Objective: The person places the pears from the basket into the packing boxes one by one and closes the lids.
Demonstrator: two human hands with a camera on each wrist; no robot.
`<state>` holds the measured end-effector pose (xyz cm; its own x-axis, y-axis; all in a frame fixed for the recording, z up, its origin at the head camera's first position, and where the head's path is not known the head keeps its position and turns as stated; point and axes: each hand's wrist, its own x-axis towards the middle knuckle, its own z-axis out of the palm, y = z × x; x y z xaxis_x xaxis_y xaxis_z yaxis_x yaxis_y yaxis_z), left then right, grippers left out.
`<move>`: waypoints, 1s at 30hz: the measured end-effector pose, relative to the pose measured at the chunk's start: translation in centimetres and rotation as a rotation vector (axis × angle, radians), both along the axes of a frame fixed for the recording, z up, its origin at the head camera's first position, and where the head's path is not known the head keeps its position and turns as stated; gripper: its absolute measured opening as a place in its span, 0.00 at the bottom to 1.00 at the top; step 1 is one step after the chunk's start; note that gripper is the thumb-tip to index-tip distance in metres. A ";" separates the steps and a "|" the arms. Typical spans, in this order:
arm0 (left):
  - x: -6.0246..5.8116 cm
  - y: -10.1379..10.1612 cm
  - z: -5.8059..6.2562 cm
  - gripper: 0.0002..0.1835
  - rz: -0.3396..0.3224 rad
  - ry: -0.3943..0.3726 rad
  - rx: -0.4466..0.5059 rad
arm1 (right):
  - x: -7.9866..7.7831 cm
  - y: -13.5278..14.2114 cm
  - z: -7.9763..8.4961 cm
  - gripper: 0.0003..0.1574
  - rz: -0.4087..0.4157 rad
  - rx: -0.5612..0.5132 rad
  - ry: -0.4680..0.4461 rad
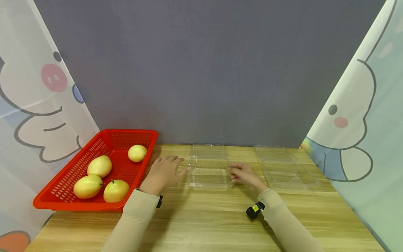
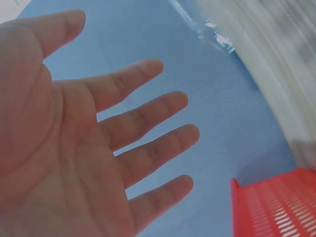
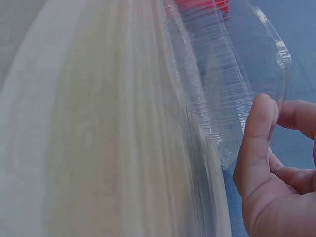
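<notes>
A clear plastic clamshell box (image 1: 209,176) lies on the table with its lid raised toward the wall. At its right edge my right hand (image 1: 245,176) pinches the rim between thumb and finger; the right wrist view shows the thumb (image 3: 259,118) against the clear plastic box (image 3: 217,74). On the other side my left hand (image 1: 165,173) is held out with its fingers spread, the thumb close to the box's left edge. Nothing lies in the left palm (image 2: 64,143) in the left wrist view.
To the left stands a red plastic basket (image 1: 138,175) with several yellow pears (image 1: 100,166) in it. Another clear clamshell box (image 1: 284,171) lies with its lid up at the right. A grey wall (image 1: 204,70) closes off the table's back edge.
</notes>
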<state>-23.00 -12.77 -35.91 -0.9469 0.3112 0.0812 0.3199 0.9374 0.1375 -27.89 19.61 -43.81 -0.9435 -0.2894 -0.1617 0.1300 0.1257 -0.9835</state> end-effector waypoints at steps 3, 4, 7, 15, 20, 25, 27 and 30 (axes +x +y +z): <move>0.6 -0.2 0.6 0.35 -0.006 0.021 0.005 | 0.0 0.1 -0.1 0.33 0.005 -0.020 -0.008; 0.8 -0.4 0.8 0.35 -0.007 0.028 0.006 | -0.1 0.1 -0.1 0.33 0.002 -0.024 -0.011; 1.2 -0.7 1.2 0.36 -0.008 0.045 0.003 | -0.2 0.1 -0.2 0.33 0.004 -0.029 -0.014; 1.9 -1.8 1.8 0.36 -0.018 0.072 -0.023 | -0.1 -0.1 -0.1 0.33 -0.007 -0.036 -0.017; 2.5 -2.5 2.4 0.34 -0.035 0.107 -0.027 | 0.1 -0.2 0.0 0.33 -0.008 -0.022 0.005; 2.8 -3.2 3.1 0.34 -0.030 0.122 -0.046 | 0.2 -0.2 0.1 0.33 -0.025 -0.019 0.005; 2.9 -3.5 3.4 0.34 -0.021 0.112 -0.054 | 0.2 -0.3 0.1 0.33 -0.033 -0.017 0.003; 2.9 -4.2 3.7 0.34 -0.008 0.093 -0.055 | 0.2 -0.3 0.1 0.33 -0.034 -0.010 0.002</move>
